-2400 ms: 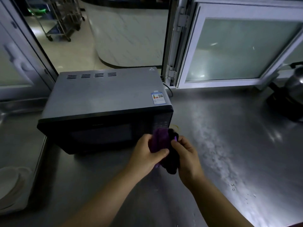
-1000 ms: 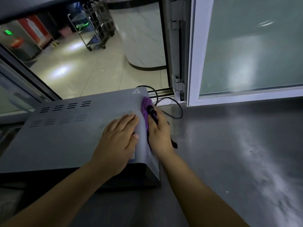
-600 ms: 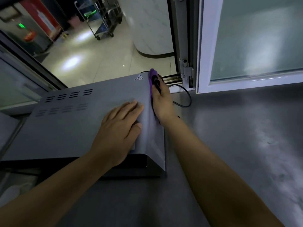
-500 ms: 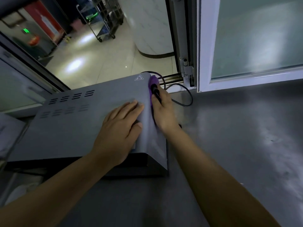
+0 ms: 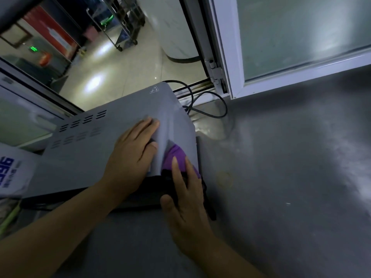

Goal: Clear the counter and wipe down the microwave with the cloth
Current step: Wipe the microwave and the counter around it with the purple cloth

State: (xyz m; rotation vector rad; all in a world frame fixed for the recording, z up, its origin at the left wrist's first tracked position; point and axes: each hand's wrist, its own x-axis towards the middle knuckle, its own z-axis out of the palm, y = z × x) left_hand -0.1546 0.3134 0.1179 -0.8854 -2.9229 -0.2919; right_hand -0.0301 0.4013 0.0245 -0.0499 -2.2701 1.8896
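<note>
- A black power cord [image 5: 208,109] lies looped at the counter's far edge, just below the window track.
- A white-framed frosted window [image 5: 301,37] stands open along the far right edge.
- Beyond the opening, a tiled floor [image 5: 124,73] carries a wheeled metal rack [image 5: 116,23].
- A white bag with blue print [image 5: 12,173] sits at the left edge.
- A green lit sign [image 5: 33,49] glows far left.

Dim, soft-focus view; glare patches on the floor [image 5: 96,81], edges warped.
</note>
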